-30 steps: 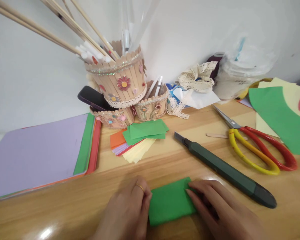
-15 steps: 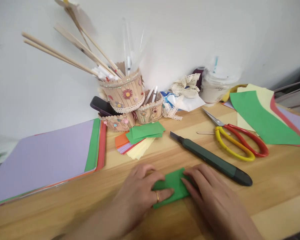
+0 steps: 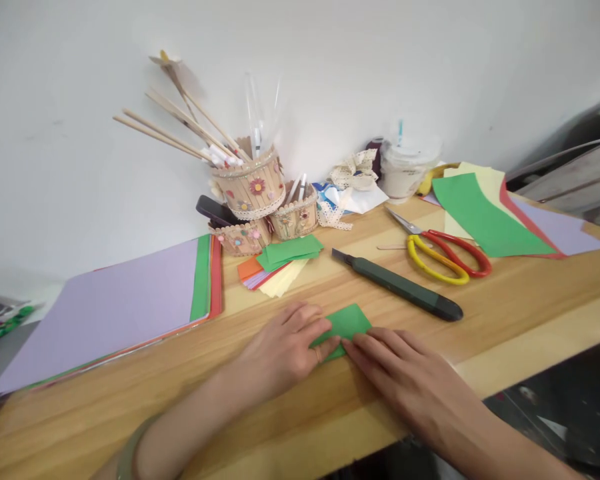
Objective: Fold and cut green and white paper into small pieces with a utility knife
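Pressing flat, left hand [image 3: 285, 347] and right hand [image 3: 405, 377] pin the thin, limp green paper [image 3: 347, 321]; best gripped by its edges.

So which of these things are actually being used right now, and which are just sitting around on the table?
In use:
left hand
right hand
small green paper, pressed flat on the table under both hands

Lying about:
utility knife
scissors
purple sheet stack
small coloured slips
stick pots
lace ribbon
plastic cup

Utility knife [image 3: 397, 285] beside scissors [image 3: 443, 251] (red-yellow handles); purple paper stack [image 3: 105, 310] left
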The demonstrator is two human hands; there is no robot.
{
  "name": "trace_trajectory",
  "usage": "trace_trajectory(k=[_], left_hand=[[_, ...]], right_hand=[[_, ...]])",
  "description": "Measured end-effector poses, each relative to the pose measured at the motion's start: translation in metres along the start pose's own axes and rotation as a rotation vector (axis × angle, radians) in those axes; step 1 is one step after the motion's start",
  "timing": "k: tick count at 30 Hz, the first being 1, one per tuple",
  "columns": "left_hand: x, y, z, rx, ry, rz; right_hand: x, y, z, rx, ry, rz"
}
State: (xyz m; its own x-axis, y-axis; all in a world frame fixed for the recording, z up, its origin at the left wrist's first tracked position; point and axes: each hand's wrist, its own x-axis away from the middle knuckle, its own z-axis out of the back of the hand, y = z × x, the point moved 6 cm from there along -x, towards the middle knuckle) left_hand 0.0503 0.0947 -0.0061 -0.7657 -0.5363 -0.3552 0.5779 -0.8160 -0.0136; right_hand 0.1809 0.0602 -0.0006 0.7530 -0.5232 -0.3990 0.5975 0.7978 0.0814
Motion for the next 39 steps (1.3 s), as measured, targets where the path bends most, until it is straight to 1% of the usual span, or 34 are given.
trace_trajectory(k=[4, 8, 10, 13, 16, 21, 24, 26, 29, 31, 34, 37, 39], left_hand=[[0.002, 0.008, -0.001, -0.034, -0.042, -0.075], [0.006, 0.011, 0.007, -0.115, -0.088, -0.158], [0.009, 0.012, 0.009, -0.171, -0.156, -0.186], [0.012, 0.014, 0.011, -0.223, -0.295, -0.173], [0.016, 0.021, 0.015, -0.262, -0.357, -0.161], [0.026, 0.035, 0.022, -0.402, -0.317, -0.072], [0.03, 0.041, 0.021, -0.427, -0.321, -0.028], [0.031, 0.044, 0.022, -0.428, -0.31, -0.012], [0.031, 0.048, 0.023, -0.425, -0.271, -0.025], [0.031, 0.049, 0.022, -0.437, -0.256, -0.022], [0.032, 0.05, 0.021, -0.451, -0.243, -0.015], [0.032, 0.052, 0.019, -0.445, -0.247, -0.007], [0.033, 0.051, 0.019, -0.435, -0.262, 0.002]], right_hand=[[-0.001, 0.001, -0.003, -0.004, -0.02, -0.024], [-0.001, 0.003, -0.003, 0.016, -0.019, -0.032], [0.002, 0.005, -0.002, 0.035, -0.01, -0.015], [0.01, 0.009, 0.001, 0.048, -0.018, 0.022], [0.02, 0.015, 0.002, 0.068, -0.026, 0.018], [0.029, 0.02, -0.004, 0.104, -0.012, 0.02], [0.034, 0.025, -0.006, 0.113, -0.019, 0.03], [0.038, 0.028, -0.004, 0.131, -0.038, 0.055], [0.039, 0.031, 0.004, 0.167, -0.033, 0.067], [0.033, 0.026, 0.01, 0.185, 0.0, 0.047], [0.018, 0.008, 0.014, 0.155, 0.044, 0.006], [0.007, -0.01, 0.007, 0.046, 0.003, 0.012], [0.005, -0.012, 0.003, 0.016, -0.022, 0.012]])
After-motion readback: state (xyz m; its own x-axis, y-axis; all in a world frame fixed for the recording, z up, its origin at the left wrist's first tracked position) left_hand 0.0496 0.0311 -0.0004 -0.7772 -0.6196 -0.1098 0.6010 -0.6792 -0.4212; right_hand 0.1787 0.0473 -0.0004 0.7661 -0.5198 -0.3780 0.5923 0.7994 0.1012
